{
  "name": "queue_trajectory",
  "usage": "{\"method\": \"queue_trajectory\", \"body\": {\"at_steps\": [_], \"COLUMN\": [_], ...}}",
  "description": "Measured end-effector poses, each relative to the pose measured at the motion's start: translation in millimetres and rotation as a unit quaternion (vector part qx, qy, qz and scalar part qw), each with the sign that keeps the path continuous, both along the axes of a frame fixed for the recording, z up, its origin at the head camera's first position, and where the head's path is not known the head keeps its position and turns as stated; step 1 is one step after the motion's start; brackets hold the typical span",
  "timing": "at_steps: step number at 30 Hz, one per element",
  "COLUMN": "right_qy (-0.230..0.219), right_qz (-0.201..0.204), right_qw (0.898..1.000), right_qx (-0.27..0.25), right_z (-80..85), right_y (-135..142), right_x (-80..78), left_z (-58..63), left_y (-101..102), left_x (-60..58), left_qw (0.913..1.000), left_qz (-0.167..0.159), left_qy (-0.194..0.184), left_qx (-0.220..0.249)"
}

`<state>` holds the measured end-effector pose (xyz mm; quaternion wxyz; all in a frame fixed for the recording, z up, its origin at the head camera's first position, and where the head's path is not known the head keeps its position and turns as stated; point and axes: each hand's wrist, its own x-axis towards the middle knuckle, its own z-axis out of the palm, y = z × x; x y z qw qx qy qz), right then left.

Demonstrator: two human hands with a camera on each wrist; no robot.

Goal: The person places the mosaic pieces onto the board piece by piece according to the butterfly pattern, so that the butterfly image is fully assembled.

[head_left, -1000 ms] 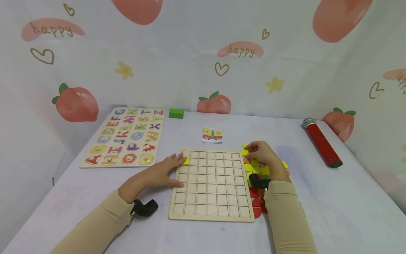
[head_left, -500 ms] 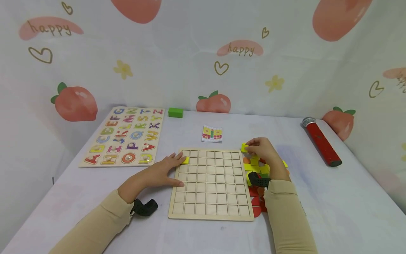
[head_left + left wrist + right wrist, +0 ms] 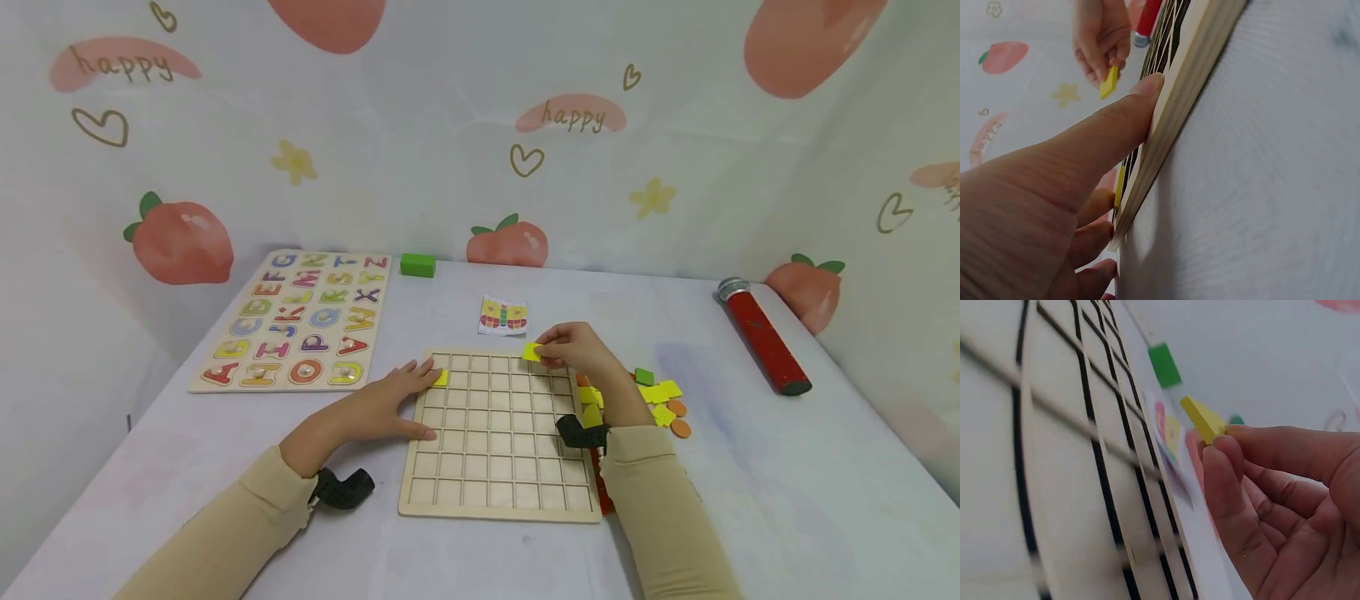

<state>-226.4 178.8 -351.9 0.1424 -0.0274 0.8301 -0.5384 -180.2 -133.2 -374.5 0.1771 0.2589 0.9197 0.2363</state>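
A wooden grid board (image 3: 501, 515) lies flat in the middle of the table. My left hand (image 3: 382, 407) rests with spread fingers on its left edge, the thumb (image 3: 1141, 100) on the frame. By the left fingertips, a yellow square tile (image 3: 441, 379) sits near the board's upper left corner. Over the board's far edge, my right hand (image 3: 573, 346) pinches another yellow square tile (image 3: 1204, 420) between thumb and fingertips, and the right wrist view shows it raised above the grid. Several yellow tiles (image 3: 663, 392) lie right of the board, partly hidden by my right forearm.
Behind the board lies a small butterfly picture card (image 3: 503, 317). An alphabet puzzle board (image 3: 288, 333) is at the left, with a green block (image 3: 417, 265) beyond it. A red toy microphone (image 3: 763, 337) lies at the right. Orange discs (image 3: 680, 428) and a green tile (image 3: 644, 377) lie among the loose pieces.
My right hand has picked up a yellow tile from the pile and carried it left over the board's far edge. My left hand has stayed in place.
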Motion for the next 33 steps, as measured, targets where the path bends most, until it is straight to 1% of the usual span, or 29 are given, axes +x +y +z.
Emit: {"method": "queue_trajectory", "body": {"at_steps": [4,7,13,15,18,23,28,33], "right_qy": [-0.002,-0.006,-0.021,-0.026,-0.028,-0.001,0.029,0.034], "right_qz": [0.039,0.064,0.096,0.101,0.105,0.111,0.113,0.103], "right_qw": [0.999,0.998,0.995,0.995,0.994,0.993,0.991,0.991], "right_qx": [-0.023,-0.026,-0.006,0.002,0.009,0.035,0.063,0.076], "right_z": [0.4,-1.1,-8.7,-11.1,-13.0,-16.3,-16.9,-15.9], "right_y": [-25.9,-44.7,-75.4,-81.5,-87.3,-90.7,-93.1,-95.8], "right_x": [-1.4,-2.5,-6.2,-6.7,-6.2,-4.1,-1.7,0.3], "left_z": [-1.3,-1.9,-1.9,-1.4,-0.6,-0.2,-0.8,-1.5], "left_y": [-0.5,-0.9,-2.0,-1.8,-1.4,-0.8,-0.6,-0.5], "left_x": [-1.4,-1.7,-1.2,-1.1,-0.7,0.5,0.5,-0.6], "left_qw": [1.0000,1.0000,0.9999,0.9998,0.9999,1.0000,1.0000,0.9999], "left_qz": [-0.002,-0.003,-0.012,-0.016,-0.010,0.009,0.008,0.006], "left_qy": [0.000,0.000,0.002,0.004,0.005,-0.002,-0.002,0.001], "left_qx": [-0.002,-0.005,0.001,0.007,0.006,-0.001,-0.005,-0.009]}}
